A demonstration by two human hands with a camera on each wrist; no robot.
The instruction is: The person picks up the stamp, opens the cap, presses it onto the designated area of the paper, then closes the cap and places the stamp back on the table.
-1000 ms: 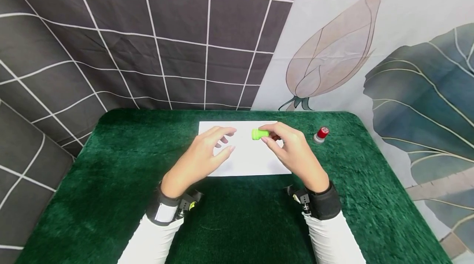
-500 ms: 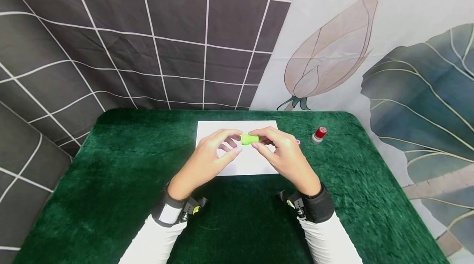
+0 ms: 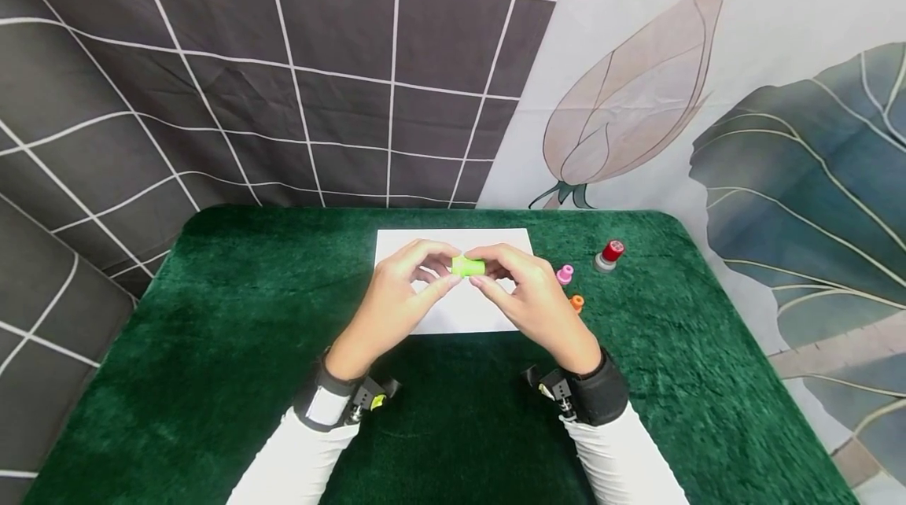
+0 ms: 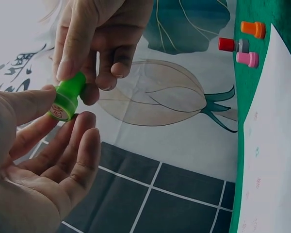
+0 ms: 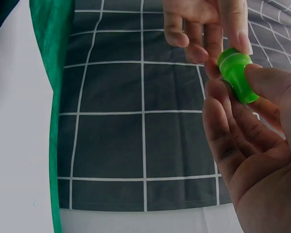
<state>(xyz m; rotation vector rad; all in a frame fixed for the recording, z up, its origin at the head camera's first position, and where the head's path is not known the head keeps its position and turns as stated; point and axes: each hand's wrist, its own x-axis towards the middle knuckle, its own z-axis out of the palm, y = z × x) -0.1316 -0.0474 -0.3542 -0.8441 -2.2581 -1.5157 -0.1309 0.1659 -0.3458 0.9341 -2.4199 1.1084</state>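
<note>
A small bright green stamp (image 3: pixel 468 267) is held level between both hands above the white paper (image 3: pixel 463 316). My left hand (image 3: pixel 396 296) pinches its wider end with thumb and forefinger. My right hand (image 3: pixel 532 290) grips the narrower end between thumb and fingers. From the left wrist, the stamp (image 4: pixel 69 97) shows a round end face with a reddish design, close by the left thumb. A pale ring runs round the wide end of the stamp (image 5: pixel 236 75) in the right wrist view.
Right of the paper stand a pink stamp (image 3: pixel 565 274), an orange stamp (image 3: pixel 576 303) partly behind my right hand, and a red-and-grey stamp (image 3: pixel 609 255). Small faint coloured marks dot the paper (image 4: pixel 276 145). Green cloth (image 3: pixel 248 316) covers the table, with hanging fabric behind.
My right hand has moved left with the green stamp, and my left hand has come in and taken its other end. The pink and orange stamps have come into sight.
</note>
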